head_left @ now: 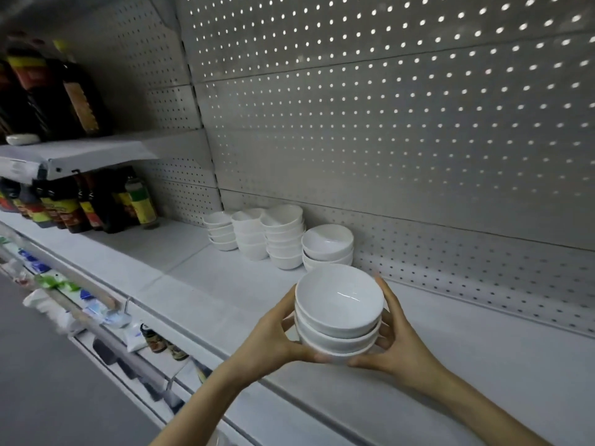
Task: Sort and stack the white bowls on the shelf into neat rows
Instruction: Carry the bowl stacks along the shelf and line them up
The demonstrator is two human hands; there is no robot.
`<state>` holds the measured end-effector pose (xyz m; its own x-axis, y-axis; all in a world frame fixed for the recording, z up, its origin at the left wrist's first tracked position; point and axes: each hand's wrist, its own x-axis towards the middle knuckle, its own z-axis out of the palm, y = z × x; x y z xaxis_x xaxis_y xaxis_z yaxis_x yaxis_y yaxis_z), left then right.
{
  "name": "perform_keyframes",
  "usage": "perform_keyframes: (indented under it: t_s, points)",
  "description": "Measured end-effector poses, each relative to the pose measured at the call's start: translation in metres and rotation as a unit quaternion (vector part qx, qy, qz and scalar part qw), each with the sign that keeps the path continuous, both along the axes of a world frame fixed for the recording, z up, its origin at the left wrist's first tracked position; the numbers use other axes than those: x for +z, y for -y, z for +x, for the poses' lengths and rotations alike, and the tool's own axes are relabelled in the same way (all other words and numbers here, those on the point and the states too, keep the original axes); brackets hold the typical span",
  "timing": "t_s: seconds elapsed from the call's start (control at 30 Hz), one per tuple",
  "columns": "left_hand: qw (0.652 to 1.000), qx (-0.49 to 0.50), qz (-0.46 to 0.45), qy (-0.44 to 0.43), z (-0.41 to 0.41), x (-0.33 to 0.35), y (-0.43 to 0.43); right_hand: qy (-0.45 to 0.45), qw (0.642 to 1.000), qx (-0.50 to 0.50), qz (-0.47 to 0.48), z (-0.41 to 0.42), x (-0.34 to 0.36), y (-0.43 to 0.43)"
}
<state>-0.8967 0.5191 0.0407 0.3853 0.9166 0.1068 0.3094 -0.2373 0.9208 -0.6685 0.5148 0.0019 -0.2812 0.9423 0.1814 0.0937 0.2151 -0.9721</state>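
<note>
Nearest: left grip [273, 336] and right grip [399, 342], both clasping one held stack [338, 313] of three white bowls, nested, mouths up, axis upright, top bowl empty, over the shelf [483, 365]; I cannot tell if it touches. Behind: four bowl stacks [285, 239] in a row along the pegboard [386, 123], mouths up. Far left, on the same shelf: dark bottles [96, 207]

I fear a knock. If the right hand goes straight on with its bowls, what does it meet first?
Probably the short stack of wider bowls just behind the held stack, which the right hand and left hand grip together. The perforated back panel lies beyond. The gap between is unclear.
</note>
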Motion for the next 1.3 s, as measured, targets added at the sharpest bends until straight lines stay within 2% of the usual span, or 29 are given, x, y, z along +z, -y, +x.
perform_keyframes:
  t_s: [0.13,0.27,0.5,0.73,1.0,1.3]
  points:
    - [0.998,0.034,-0.025,0.052,-0.011,0.000,-0.044,0.005,1.000,-0.017,0.003,-0.011,0.017,-0.041]
    - [0.996,0.052,-0.013,0.078,-0.011,0.004,-0.083,0.007,0.999,-0.044,0.015,-0.015,0.033,-0.074]
    - [0.991,0.006,0.002,0.132,-0.010,0.006,-0.153,0.019,0.994,-0.100,0.030,-0.021,0.050,-0.130]
    - [0.992,-0.063,0.037,0.103,-0.015,-0.002,-0.215,0.052,0.987,-0.149,0.028,-0.030,0.053,-0.171]
    - [0.992,-0.093,0.048,0.070,-0.012,-0.023,-0.242,0.096,0.977,-0.190,0.024,-0.033,0.038,-0.190]
    - [0.992,-0.086,0.048,0.074,-0.008,-0.040,-0.242,0.062,0.979,-0.191,-0.026,-0.031,0.022,-0.195]
